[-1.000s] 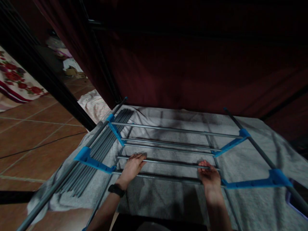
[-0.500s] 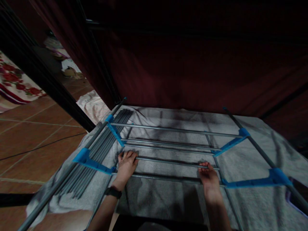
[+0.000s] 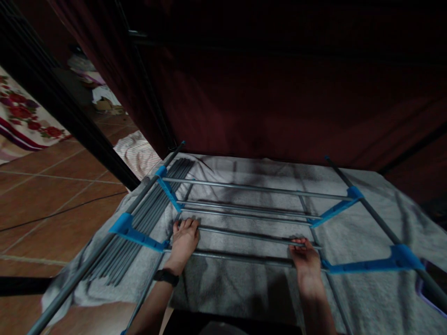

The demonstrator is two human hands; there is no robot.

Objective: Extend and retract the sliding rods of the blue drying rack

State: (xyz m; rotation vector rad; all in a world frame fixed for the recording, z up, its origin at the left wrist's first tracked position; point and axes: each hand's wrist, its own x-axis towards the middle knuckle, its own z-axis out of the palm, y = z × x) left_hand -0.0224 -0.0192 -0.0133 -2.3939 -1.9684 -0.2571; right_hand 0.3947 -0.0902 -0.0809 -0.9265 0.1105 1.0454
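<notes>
A frame of grey metal tubes joined by blue plastic brackets lies across the cloth in front of me. My left hand has its fingers curled over the left end of a loose-looking grey tube. Near that tube's other end, my right hand grips it from below between thumb and fingers. The tube's right tip pokes out past my right hand, close to the frame's lower side tube. Another crossbar runs just nearer to me, between the two near brackets. The tube's left tip is hidden by my left hand.
Several spare grey tubes lie side by side on the grey cloth at the left. A dark red curtain hangs behind. A black post and a cable are at left over the tiled floor. A purple-edged object lies at right.
The tube's right end has shifted slightly toward me and to the right with my right hand. My left hand stays in nearly the same spot on the tube.
</notes>
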